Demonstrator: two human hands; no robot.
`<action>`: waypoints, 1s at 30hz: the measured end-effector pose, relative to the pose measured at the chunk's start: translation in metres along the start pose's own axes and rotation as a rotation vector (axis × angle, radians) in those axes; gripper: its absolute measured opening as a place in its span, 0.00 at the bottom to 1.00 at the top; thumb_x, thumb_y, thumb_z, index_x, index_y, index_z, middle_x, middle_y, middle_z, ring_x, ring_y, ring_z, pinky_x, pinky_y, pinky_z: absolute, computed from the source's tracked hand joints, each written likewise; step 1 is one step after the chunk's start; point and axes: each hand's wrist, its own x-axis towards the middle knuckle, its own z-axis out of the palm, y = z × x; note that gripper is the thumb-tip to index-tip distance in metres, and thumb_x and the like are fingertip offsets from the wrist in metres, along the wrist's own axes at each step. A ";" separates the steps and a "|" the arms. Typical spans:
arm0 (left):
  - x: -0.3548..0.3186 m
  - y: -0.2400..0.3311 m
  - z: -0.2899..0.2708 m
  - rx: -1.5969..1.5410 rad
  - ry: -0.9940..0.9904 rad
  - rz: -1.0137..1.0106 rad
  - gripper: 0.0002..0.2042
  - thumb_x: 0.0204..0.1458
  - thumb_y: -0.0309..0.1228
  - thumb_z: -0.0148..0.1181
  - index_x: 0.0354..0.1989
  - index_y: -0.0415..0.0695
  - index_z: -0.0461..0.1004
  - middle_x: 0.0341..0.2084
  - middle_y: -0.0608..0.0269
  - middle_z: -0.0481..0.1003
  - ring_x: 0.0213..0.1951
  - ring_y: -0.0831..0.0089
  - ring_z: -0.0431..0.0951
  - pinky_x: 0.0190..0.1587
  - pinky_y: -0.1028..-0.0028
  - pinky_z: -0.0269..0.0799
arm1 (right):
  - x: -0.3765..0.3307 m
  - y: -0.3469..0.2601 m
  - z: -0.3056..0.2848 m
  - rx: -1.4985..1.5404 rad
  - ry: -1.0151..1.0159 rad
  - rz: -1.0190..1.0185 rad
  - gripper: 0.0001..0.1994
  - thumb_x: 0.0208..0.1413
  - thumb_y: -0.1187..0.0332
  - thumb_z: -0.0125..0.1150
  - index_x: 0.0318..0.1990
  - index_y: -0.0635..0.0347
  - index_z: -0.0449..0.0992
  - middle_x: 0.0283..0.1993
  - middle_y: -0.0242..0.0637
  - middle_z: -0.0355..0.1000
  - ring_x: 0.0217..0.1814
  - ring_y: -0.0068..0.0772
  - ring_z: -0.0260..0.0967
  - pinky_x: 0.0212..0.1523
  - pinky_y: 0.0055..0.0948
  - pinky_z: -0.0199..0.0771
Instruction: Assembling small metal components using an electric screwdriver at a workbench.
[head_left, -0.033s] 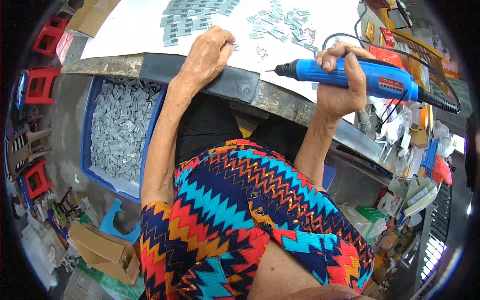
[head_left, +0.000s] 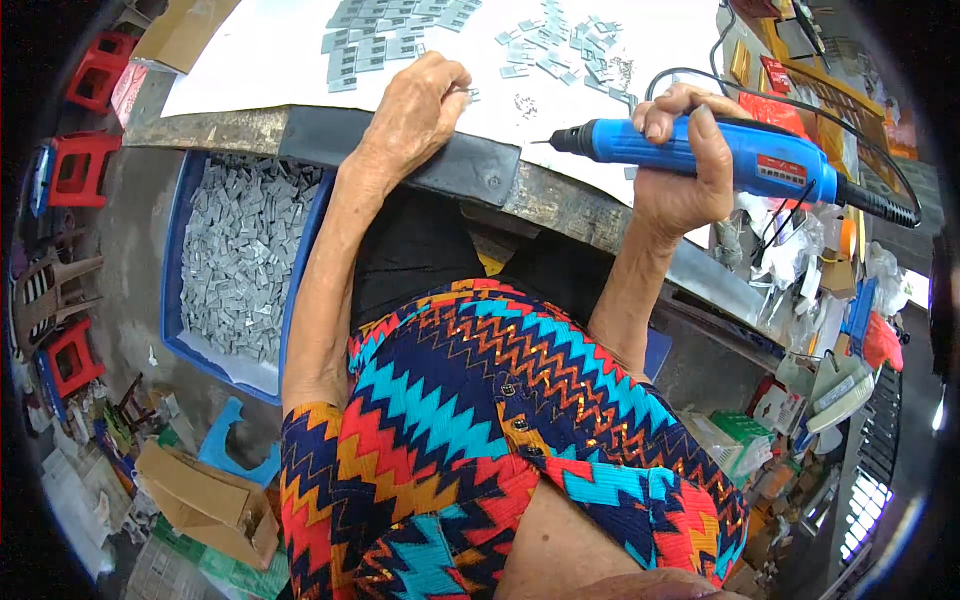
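The right hand [head_left: 685,197] grasps a blue cylindrical electric screwdriver [head_left: 612,141], tip pointing toward the left hand [head_left: 414,112], curled beside a small flat grey piece [head_left: 474,95], grip unclear.

From the person's head, the wide camera faces steeply down at close range. The shirt [head_left: 430,400] is nearest at six o'clock; left hand [head_left: 415,108], right hand [head_left: 685,195] and table [head_left: 230,128] lie farther, toward eleven, two and twelve.

The electric screwdriver [head_left: 750,150] at right is blue and black, the far plates [head_left: 370,50] grey, the near shirt [head_left: 430,410] zigzagged in navy, turquoise, red and orange, the shaded trousers [head_left: 415,245] seemingly black.
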 end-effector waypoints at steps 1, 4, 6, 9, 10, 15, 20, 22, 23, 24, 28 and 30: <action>0.000 0.000 0.001 -0.009 0.000 0.003 0.07 0.47 0.26 0.53 0.32 0.35 0.71 0.27 0.54 0.71 0.27 0.66 0.71 0.32 0.71 0.68 | 0.000 0.001 0.001 -0.003 -0.002 0.002 0.11 0.46 0.73 0.50 0.38 0.65 0.70 0.30 0.48 0.69 0.24 0.31 0.65 0.31 0.35 0.63; 0.001 0.000 0.000 0.009 -0.009 -0.013 0.07 0.46 0.26 0.53 0.31 0.35 0.72 0.27 0.54 0.71 0.28 0.65 0.72 0.33 0.70 0.68 | 0.002 0.003 0.005 -0.009 0.015 0.009 0.11 0.46 0.73 0.50 0.38 0.65 0.70 0.31 0.48 0.69 0.24 0.31 0.65 0.31 0.34 0.63; 0.002 0.000 -0.001 0.036 -0.022 -0.029 0.07 0.46 0.26 0.53 0.31 0.35 0.72 0.27 0.53 0.71 0.28 0.64 0.72 0.33 0.70 0.68 | 0.004 0.006 0.011 0.104 0.061 -0.018 0.08 0.44 0.78 0.53 0.34 0.71 0.69 0.26 0.49 0.70 0.20 0.31 0.66 0.26 0.33 0.70; 0.005 0.000 0.000 0.094 -0.027 0.010 0.07 0.46 0.27 0.53 0.30 0.35 0.72 0.26 0.52 0.71 0.28 0.62 0.72 0.34 0.68 0.68 | 0.004 0.007 0.013 0.088 0.043 -0.034 0.09 0.44 0.78 0.53 0.35 0.71 0.69 0.26 0.49 0.70 0.20 0.31 0.66 0.26 0.33 0.70; 0.006 0.001 0.001 0.119 -0.034 0.008 0.07 0.46 0.26 0.53 0.29 0.35 0.72 0.26 0.52 0.71 0.29 0.61 0.72 0.34 0.67 0.68 | 0.004 0.007 0.014 0.087 0.045 -0.034 0.09 0.44 0.78 0.53 0.35 0.71 0.69 0.26 0.49 0.70 0.20 0.31 0.66 0.26 0.33 0.70; 0.009 0.004 0.003 0.199 -0.042 0.014 0.05 0.45 0.24 0.54 0.29 0.35 0.72 0.24 0.53 0.71 0.29 0.61 0.73 0.35 0.67 0.69 | 0.005 0.006 0.014 0.061 0.036 -0.062 0.07 0.43 0.78 0.53 0.32 0.72 0.69 0.24 0.48 0.69 0.19 0.31 0.66 0.25 0.31 0.70; 0.013 0.005 0.004 0.272 -0.061 0.025 0.03 0.45 0.21 0.55 0.27 0.35 0.73 0.23 0.53 0.72 0.27 0.61 0.74 0.33 0.67 0.70 | 0.004 0.004 0.011 0.062 0.056 -0.085 0.07 0.43 0.78 0.53 0.32 0.72 0.69 0.24 0.49 0.69 0.19 0.31 0.66 0.24 0.30 0.70; 0.014 0.006 0.003 0.273 -0.069 0.035 0.03 0.45 0.21 0.55 0.26 0.35 0.73 0.23 0.52 0.72 0.26 0.61 0.74 0.32 0.67 0.70 | 0.003 0.003 0.007 0.072 0.057 -0.093 0.07 0.43 0.78 0.53 0.32 0.72 0.69 0.24 0.49 0.70 0.19 0.31 0.66 0.24 0.30 0.70; 0.015 0.007 0.003 0.271 -0.075 0.043 0.03 0.45 0.22 0.55 0.26 0.35 0.73 0.22 0.52 0.72 0.26 0.60 0.75 0.32 0.67 0.70 | 0.002 0.002 0.003 0.039 0.008 -0.078 0.08 0.46 0.76 0.50 0.35 0.70 0.69 0.27 0.50 0.69 0.21 0.30 0.65 0.27 0.32 0.68; 0.016 0.008 0.002 0.273 -0.078 0.046 0.03 0.45 0.22 0.55 0.26 0.35 0.73 0.22 0.52 0.72 0.26 0.60 0.75 0.32 0.67 0.70 | 0.001 0.001 0.000 0.006 -0.041 -0.061 0.10 0.48 0.75 0.47 0.38 0.67 0.69 0.29 0.51 0.69 0.23 0.30 0.65 0.29 0.34 0.65; 0.019 0.009 0.002 0.374 -0.121 0.063 0.02 0.44 0.21 0.55 0.25 0.35 0.73 0.21 0.52 0.72 0.25 0.61 0.75 0.32 0.67 0.70 | -0.001 0.001 0.000 0.020 -0.039 -0.073 0.10 0.48 0.75 0.47 0.38 0.67 0.69 0.29 0.50 0.69 0.23 0.30 0.65 0.29 0.34 0.65; 0.020 0.008 0.002 0.409 -0.136 0.071 0.02 0.44 0.21 0.55 0.25 0.35 0.73 0.21 0.52 0.72 0.25 0.61 0.75 0.32 0.67 0.70 | 0.000 0.001 0.004 0.097 0.062 -0.079 0.06 0.43 0.78 0.53 0.31 0.70 0.69 0.25 0.48 0.70 0.19 0.30 0.66 0.23 0.29 0.70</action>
